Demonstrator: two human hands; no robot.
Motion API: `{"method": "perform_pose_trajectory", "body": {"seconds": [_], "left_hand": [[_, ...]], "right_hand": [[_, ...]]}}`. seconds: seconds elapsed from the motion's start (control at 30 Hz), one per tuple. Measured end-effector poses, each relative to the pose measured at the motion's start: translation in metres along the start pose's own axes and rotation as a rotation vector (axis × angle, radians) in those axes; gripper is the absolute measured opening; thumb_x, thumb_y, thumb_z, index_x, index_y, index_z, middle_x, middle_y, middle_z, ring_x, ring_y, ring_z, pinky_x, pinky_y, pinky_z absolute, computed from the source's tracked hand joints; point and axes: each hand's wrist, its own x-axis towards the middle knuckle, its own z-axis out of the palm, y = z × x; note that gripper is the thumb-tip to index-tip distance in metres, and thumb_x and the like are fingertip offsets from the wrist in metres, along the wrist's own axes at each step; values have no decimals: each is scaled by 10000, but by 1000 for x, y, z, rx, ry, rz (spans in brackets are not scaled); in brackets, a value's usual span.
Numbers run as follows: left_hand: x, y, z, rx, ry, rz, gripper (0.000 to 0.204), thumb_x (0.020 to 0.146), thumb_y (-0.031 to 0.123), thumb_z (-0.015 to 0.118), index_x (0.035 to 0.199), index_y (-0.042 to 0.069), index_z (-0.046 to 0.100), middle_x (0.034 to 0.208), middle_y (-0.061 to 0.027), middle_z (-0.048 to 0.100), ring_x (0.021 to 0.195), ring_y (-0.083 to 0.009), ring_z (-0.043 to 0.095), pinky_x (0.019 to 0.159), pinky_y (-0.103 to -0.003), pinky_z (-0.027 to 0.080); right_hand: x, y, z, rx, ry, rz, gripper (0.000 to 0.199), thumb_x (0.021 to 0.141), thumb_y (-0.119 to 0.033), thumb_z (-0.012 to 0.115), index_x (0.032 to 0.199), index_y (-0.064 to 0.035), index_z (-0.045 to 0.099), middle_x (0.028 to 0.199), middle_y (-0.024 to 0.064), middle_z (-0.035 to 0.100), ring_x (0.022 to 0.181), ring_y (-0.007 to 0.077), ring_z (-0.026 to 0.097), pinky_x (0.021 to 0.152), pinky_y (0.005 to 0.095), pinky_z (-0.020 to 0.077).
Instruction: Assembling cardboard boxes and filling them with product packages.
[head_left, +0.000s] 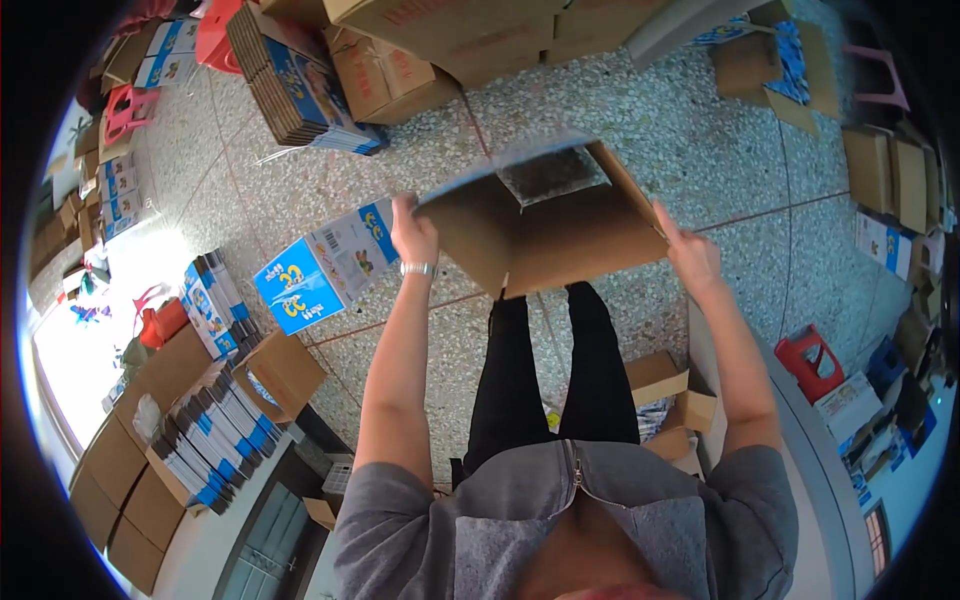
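An open cardboard box hangs above the floor between my two hands, its bare brown inside facing me. A printed blue and white panel extends from its left side. My left hand is closed on the box's left edge, with a metal band around the wrist. On the other side, my right hand grips the right edge, fingers along the cardboard. At the far end inside is a dark, light-rimmed patch; I cannot tell whether it is a gap or a film. Fingertips behind the cardboard are hidden.
Beyond the box, a bundle of flattened cartons stands by a brown carton on the speckled floor. Stacked flat cartons lie at left. A red stool is at right; an open carton sits beside my legs.
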Motion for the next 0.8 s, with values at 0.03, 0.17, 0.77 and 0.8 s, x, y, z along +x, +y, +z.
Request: {"method": "perform_pose_trajectory", "body": {"seconds": [0.03,0.17,0.77,0.8], "left_hand": [[8,6,17,50,-24,10,414,727,-42,496,1128,65,497,1034,-196,618,940,-387,609,798,-467,490],[17,52,68,97,-88,-15,426,724,4,532,1137,68,449,1045,-202,586,878,-419,598,740,-495,484],[-46,33,131,359,-577,459,726,906,443,496,1485,106,219,1543,-134,184,1424,-378,126,1110,-573,165],[-45,34,143,456,-658,370,738,907,480,475,1490,113,209,1556,-110,147,1438,-347,75,1116,-577,118]], "right_hand": [[4,-5,5,0,-92,81,804,766,-42,555,1476,-252,243,819,116,661,599,333,642,538,466,531],[32,-26,49,33,34,131,794,769,-66,564,1474,-226,235,1135,150,614,772,349,662,627,467,554],[119,-70,29,175,-723,33,847,828,-602,551,1496,-224,192,1565,159,21,1323,544,251,1048,552,349],[117,-60,22,158,-732,38,847,828,-602,551,1496,-224,192,1565,159,21,1323,544,251,1048,552,349]]}}
